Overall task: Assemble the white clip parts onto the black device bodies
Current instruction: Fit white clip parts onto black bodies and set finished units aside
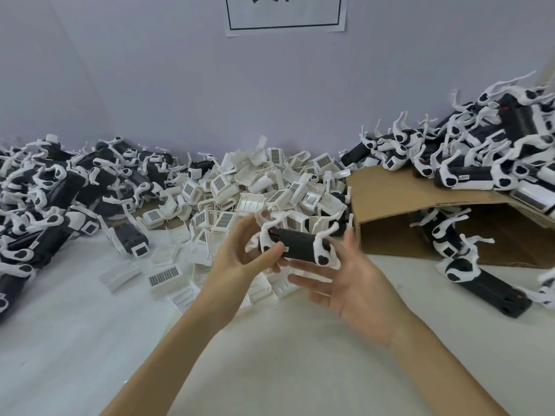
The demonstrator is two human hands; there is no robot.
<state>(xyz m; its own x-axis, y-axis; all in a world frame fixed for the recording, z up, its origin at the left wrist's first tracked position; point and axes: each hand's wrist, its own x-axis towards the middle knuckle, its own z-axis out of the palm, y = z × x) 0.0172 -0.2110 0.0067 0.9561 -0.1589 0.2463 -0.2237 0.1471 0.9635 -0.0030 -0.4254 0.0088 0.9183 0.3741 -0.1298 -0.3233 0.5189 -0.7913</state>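
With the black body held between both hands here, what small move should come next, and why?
Probably take a white clip from the clip pile with the right hand. The left hand pinches the black body, while the right lies open under it with straight fingers, and no loose clip shows in either hand.

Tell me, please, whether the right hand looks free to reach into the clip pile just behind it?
Probably yes. The right hand is open, only cradling the black body that the left hand grips. The clip pile lies just beyond with nothing between; the box sits off to the side.
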